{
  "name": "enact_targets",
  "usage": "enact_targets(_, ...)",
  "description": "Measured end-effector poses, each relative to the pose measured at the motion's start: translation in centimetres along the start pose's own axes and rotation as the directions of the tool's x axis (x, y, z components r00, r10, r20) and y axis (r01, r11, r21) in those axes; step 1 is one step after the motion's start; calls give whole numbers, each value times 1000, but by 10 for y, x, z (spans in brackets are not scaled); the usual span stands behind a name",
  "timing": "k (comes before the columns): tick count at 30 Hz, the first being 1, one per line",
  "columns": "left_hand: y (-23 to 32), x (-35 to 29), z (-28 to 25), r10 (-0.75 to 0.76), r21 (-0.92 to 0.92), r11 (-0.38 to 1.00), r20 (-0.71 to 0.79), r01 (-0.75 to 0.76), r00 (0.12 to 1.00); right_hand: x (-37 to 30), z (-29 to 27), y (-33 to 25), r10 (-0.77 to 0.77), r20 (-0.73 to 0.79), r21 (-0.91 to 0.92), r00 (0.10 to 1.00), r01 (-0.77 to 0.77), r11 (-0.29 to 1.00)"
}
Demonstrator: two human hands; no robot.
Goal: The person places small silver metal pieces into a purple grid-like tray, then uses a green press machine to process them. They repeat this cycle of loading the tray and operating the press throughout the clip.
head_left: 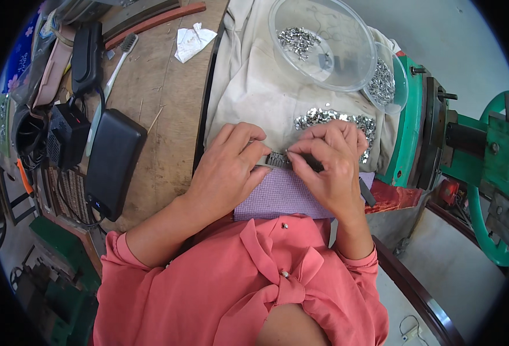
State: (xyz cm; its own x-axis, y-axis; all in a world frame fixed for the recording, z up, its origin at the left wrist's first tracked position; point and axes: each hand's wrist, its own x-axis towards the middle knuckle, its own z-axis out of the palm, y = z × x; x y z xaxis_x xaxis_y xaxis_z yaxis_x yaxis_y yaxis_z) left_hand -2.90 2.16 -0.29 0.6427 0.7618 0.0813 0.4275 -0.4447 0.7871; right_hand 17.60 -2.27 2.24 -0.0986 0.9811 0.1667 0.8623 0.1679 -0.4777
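My left hand [228, 164] is closed on the left end of a small dark metal strip with a row of ridges or slots [277, 160]. At the strip's right end, my right hand [332, 164] pinches thumb and forefinger together; a tiny bright bit shows at the fingertips, too small to name. Below the strip lies a purple woven mat [277, 195]. Just beyond my right hand, a pile of small shiny metal pieces [318, 117] spreads over a pale cloth [248, 86], partly hidden by the hand.
A big clear plastic bowl [346, 72] and a smaller clear tub [403, 95] hold small metal parts. Right stands a green machine [407, 124] with a handwheel [478, 222]. On the wooden bench [171, 115] lie a black power bank [116, 161], a toothbrush [116, 72] and crumpled tissue [194, 43].
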Motion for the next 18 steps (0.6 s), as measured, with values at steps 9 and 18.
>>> enact_targets(9,-1,-1,2,28,-2,1000,-39,-28,999,-6,3,-9,-107,40,-39,993,109,993)
enact_targets(18,0,-2,2,26,8,1000,-34,-26,999,-1,5,-15,-117,77,-119,990,126,985)
